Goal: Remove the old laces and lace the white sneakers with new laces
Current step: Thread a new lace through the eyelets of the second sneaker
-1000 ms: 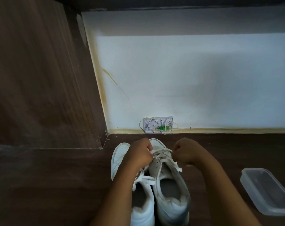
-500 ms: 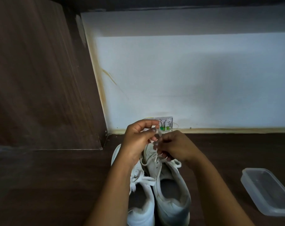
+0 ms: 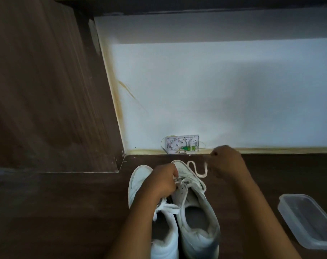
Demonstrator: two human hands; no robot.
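Two white sneakers stand side by side on the dark wooden floor, toes pointing at the wall. The right sneaker (image 3: 196, 212) has its white lace (image 3: 197, 170) partly pulled out, one end looping up off the toe. My right hand (image 3: 227, 161) pinches that lace end, raised to the right of the toe. My left hand (image 3: 163, 181) grips the laces at the front eyelets of the right sneaker. The left sneaker (image 3: 140, 181) keeps its lace tied; my left forearm covers much of it.
A clear plastic container (image 3: 308, 219) sits on the floor at the right. A small white wall box (image 3: 182, 143) with a green part is fixed low on the white wall. A dark wooden panel (image 3: 46, 90) rises at the left.
My right hand has drawn the lace end out to the right and up, away from the shoe. My left hand has dropped from above the toe back onto the front eyelets.
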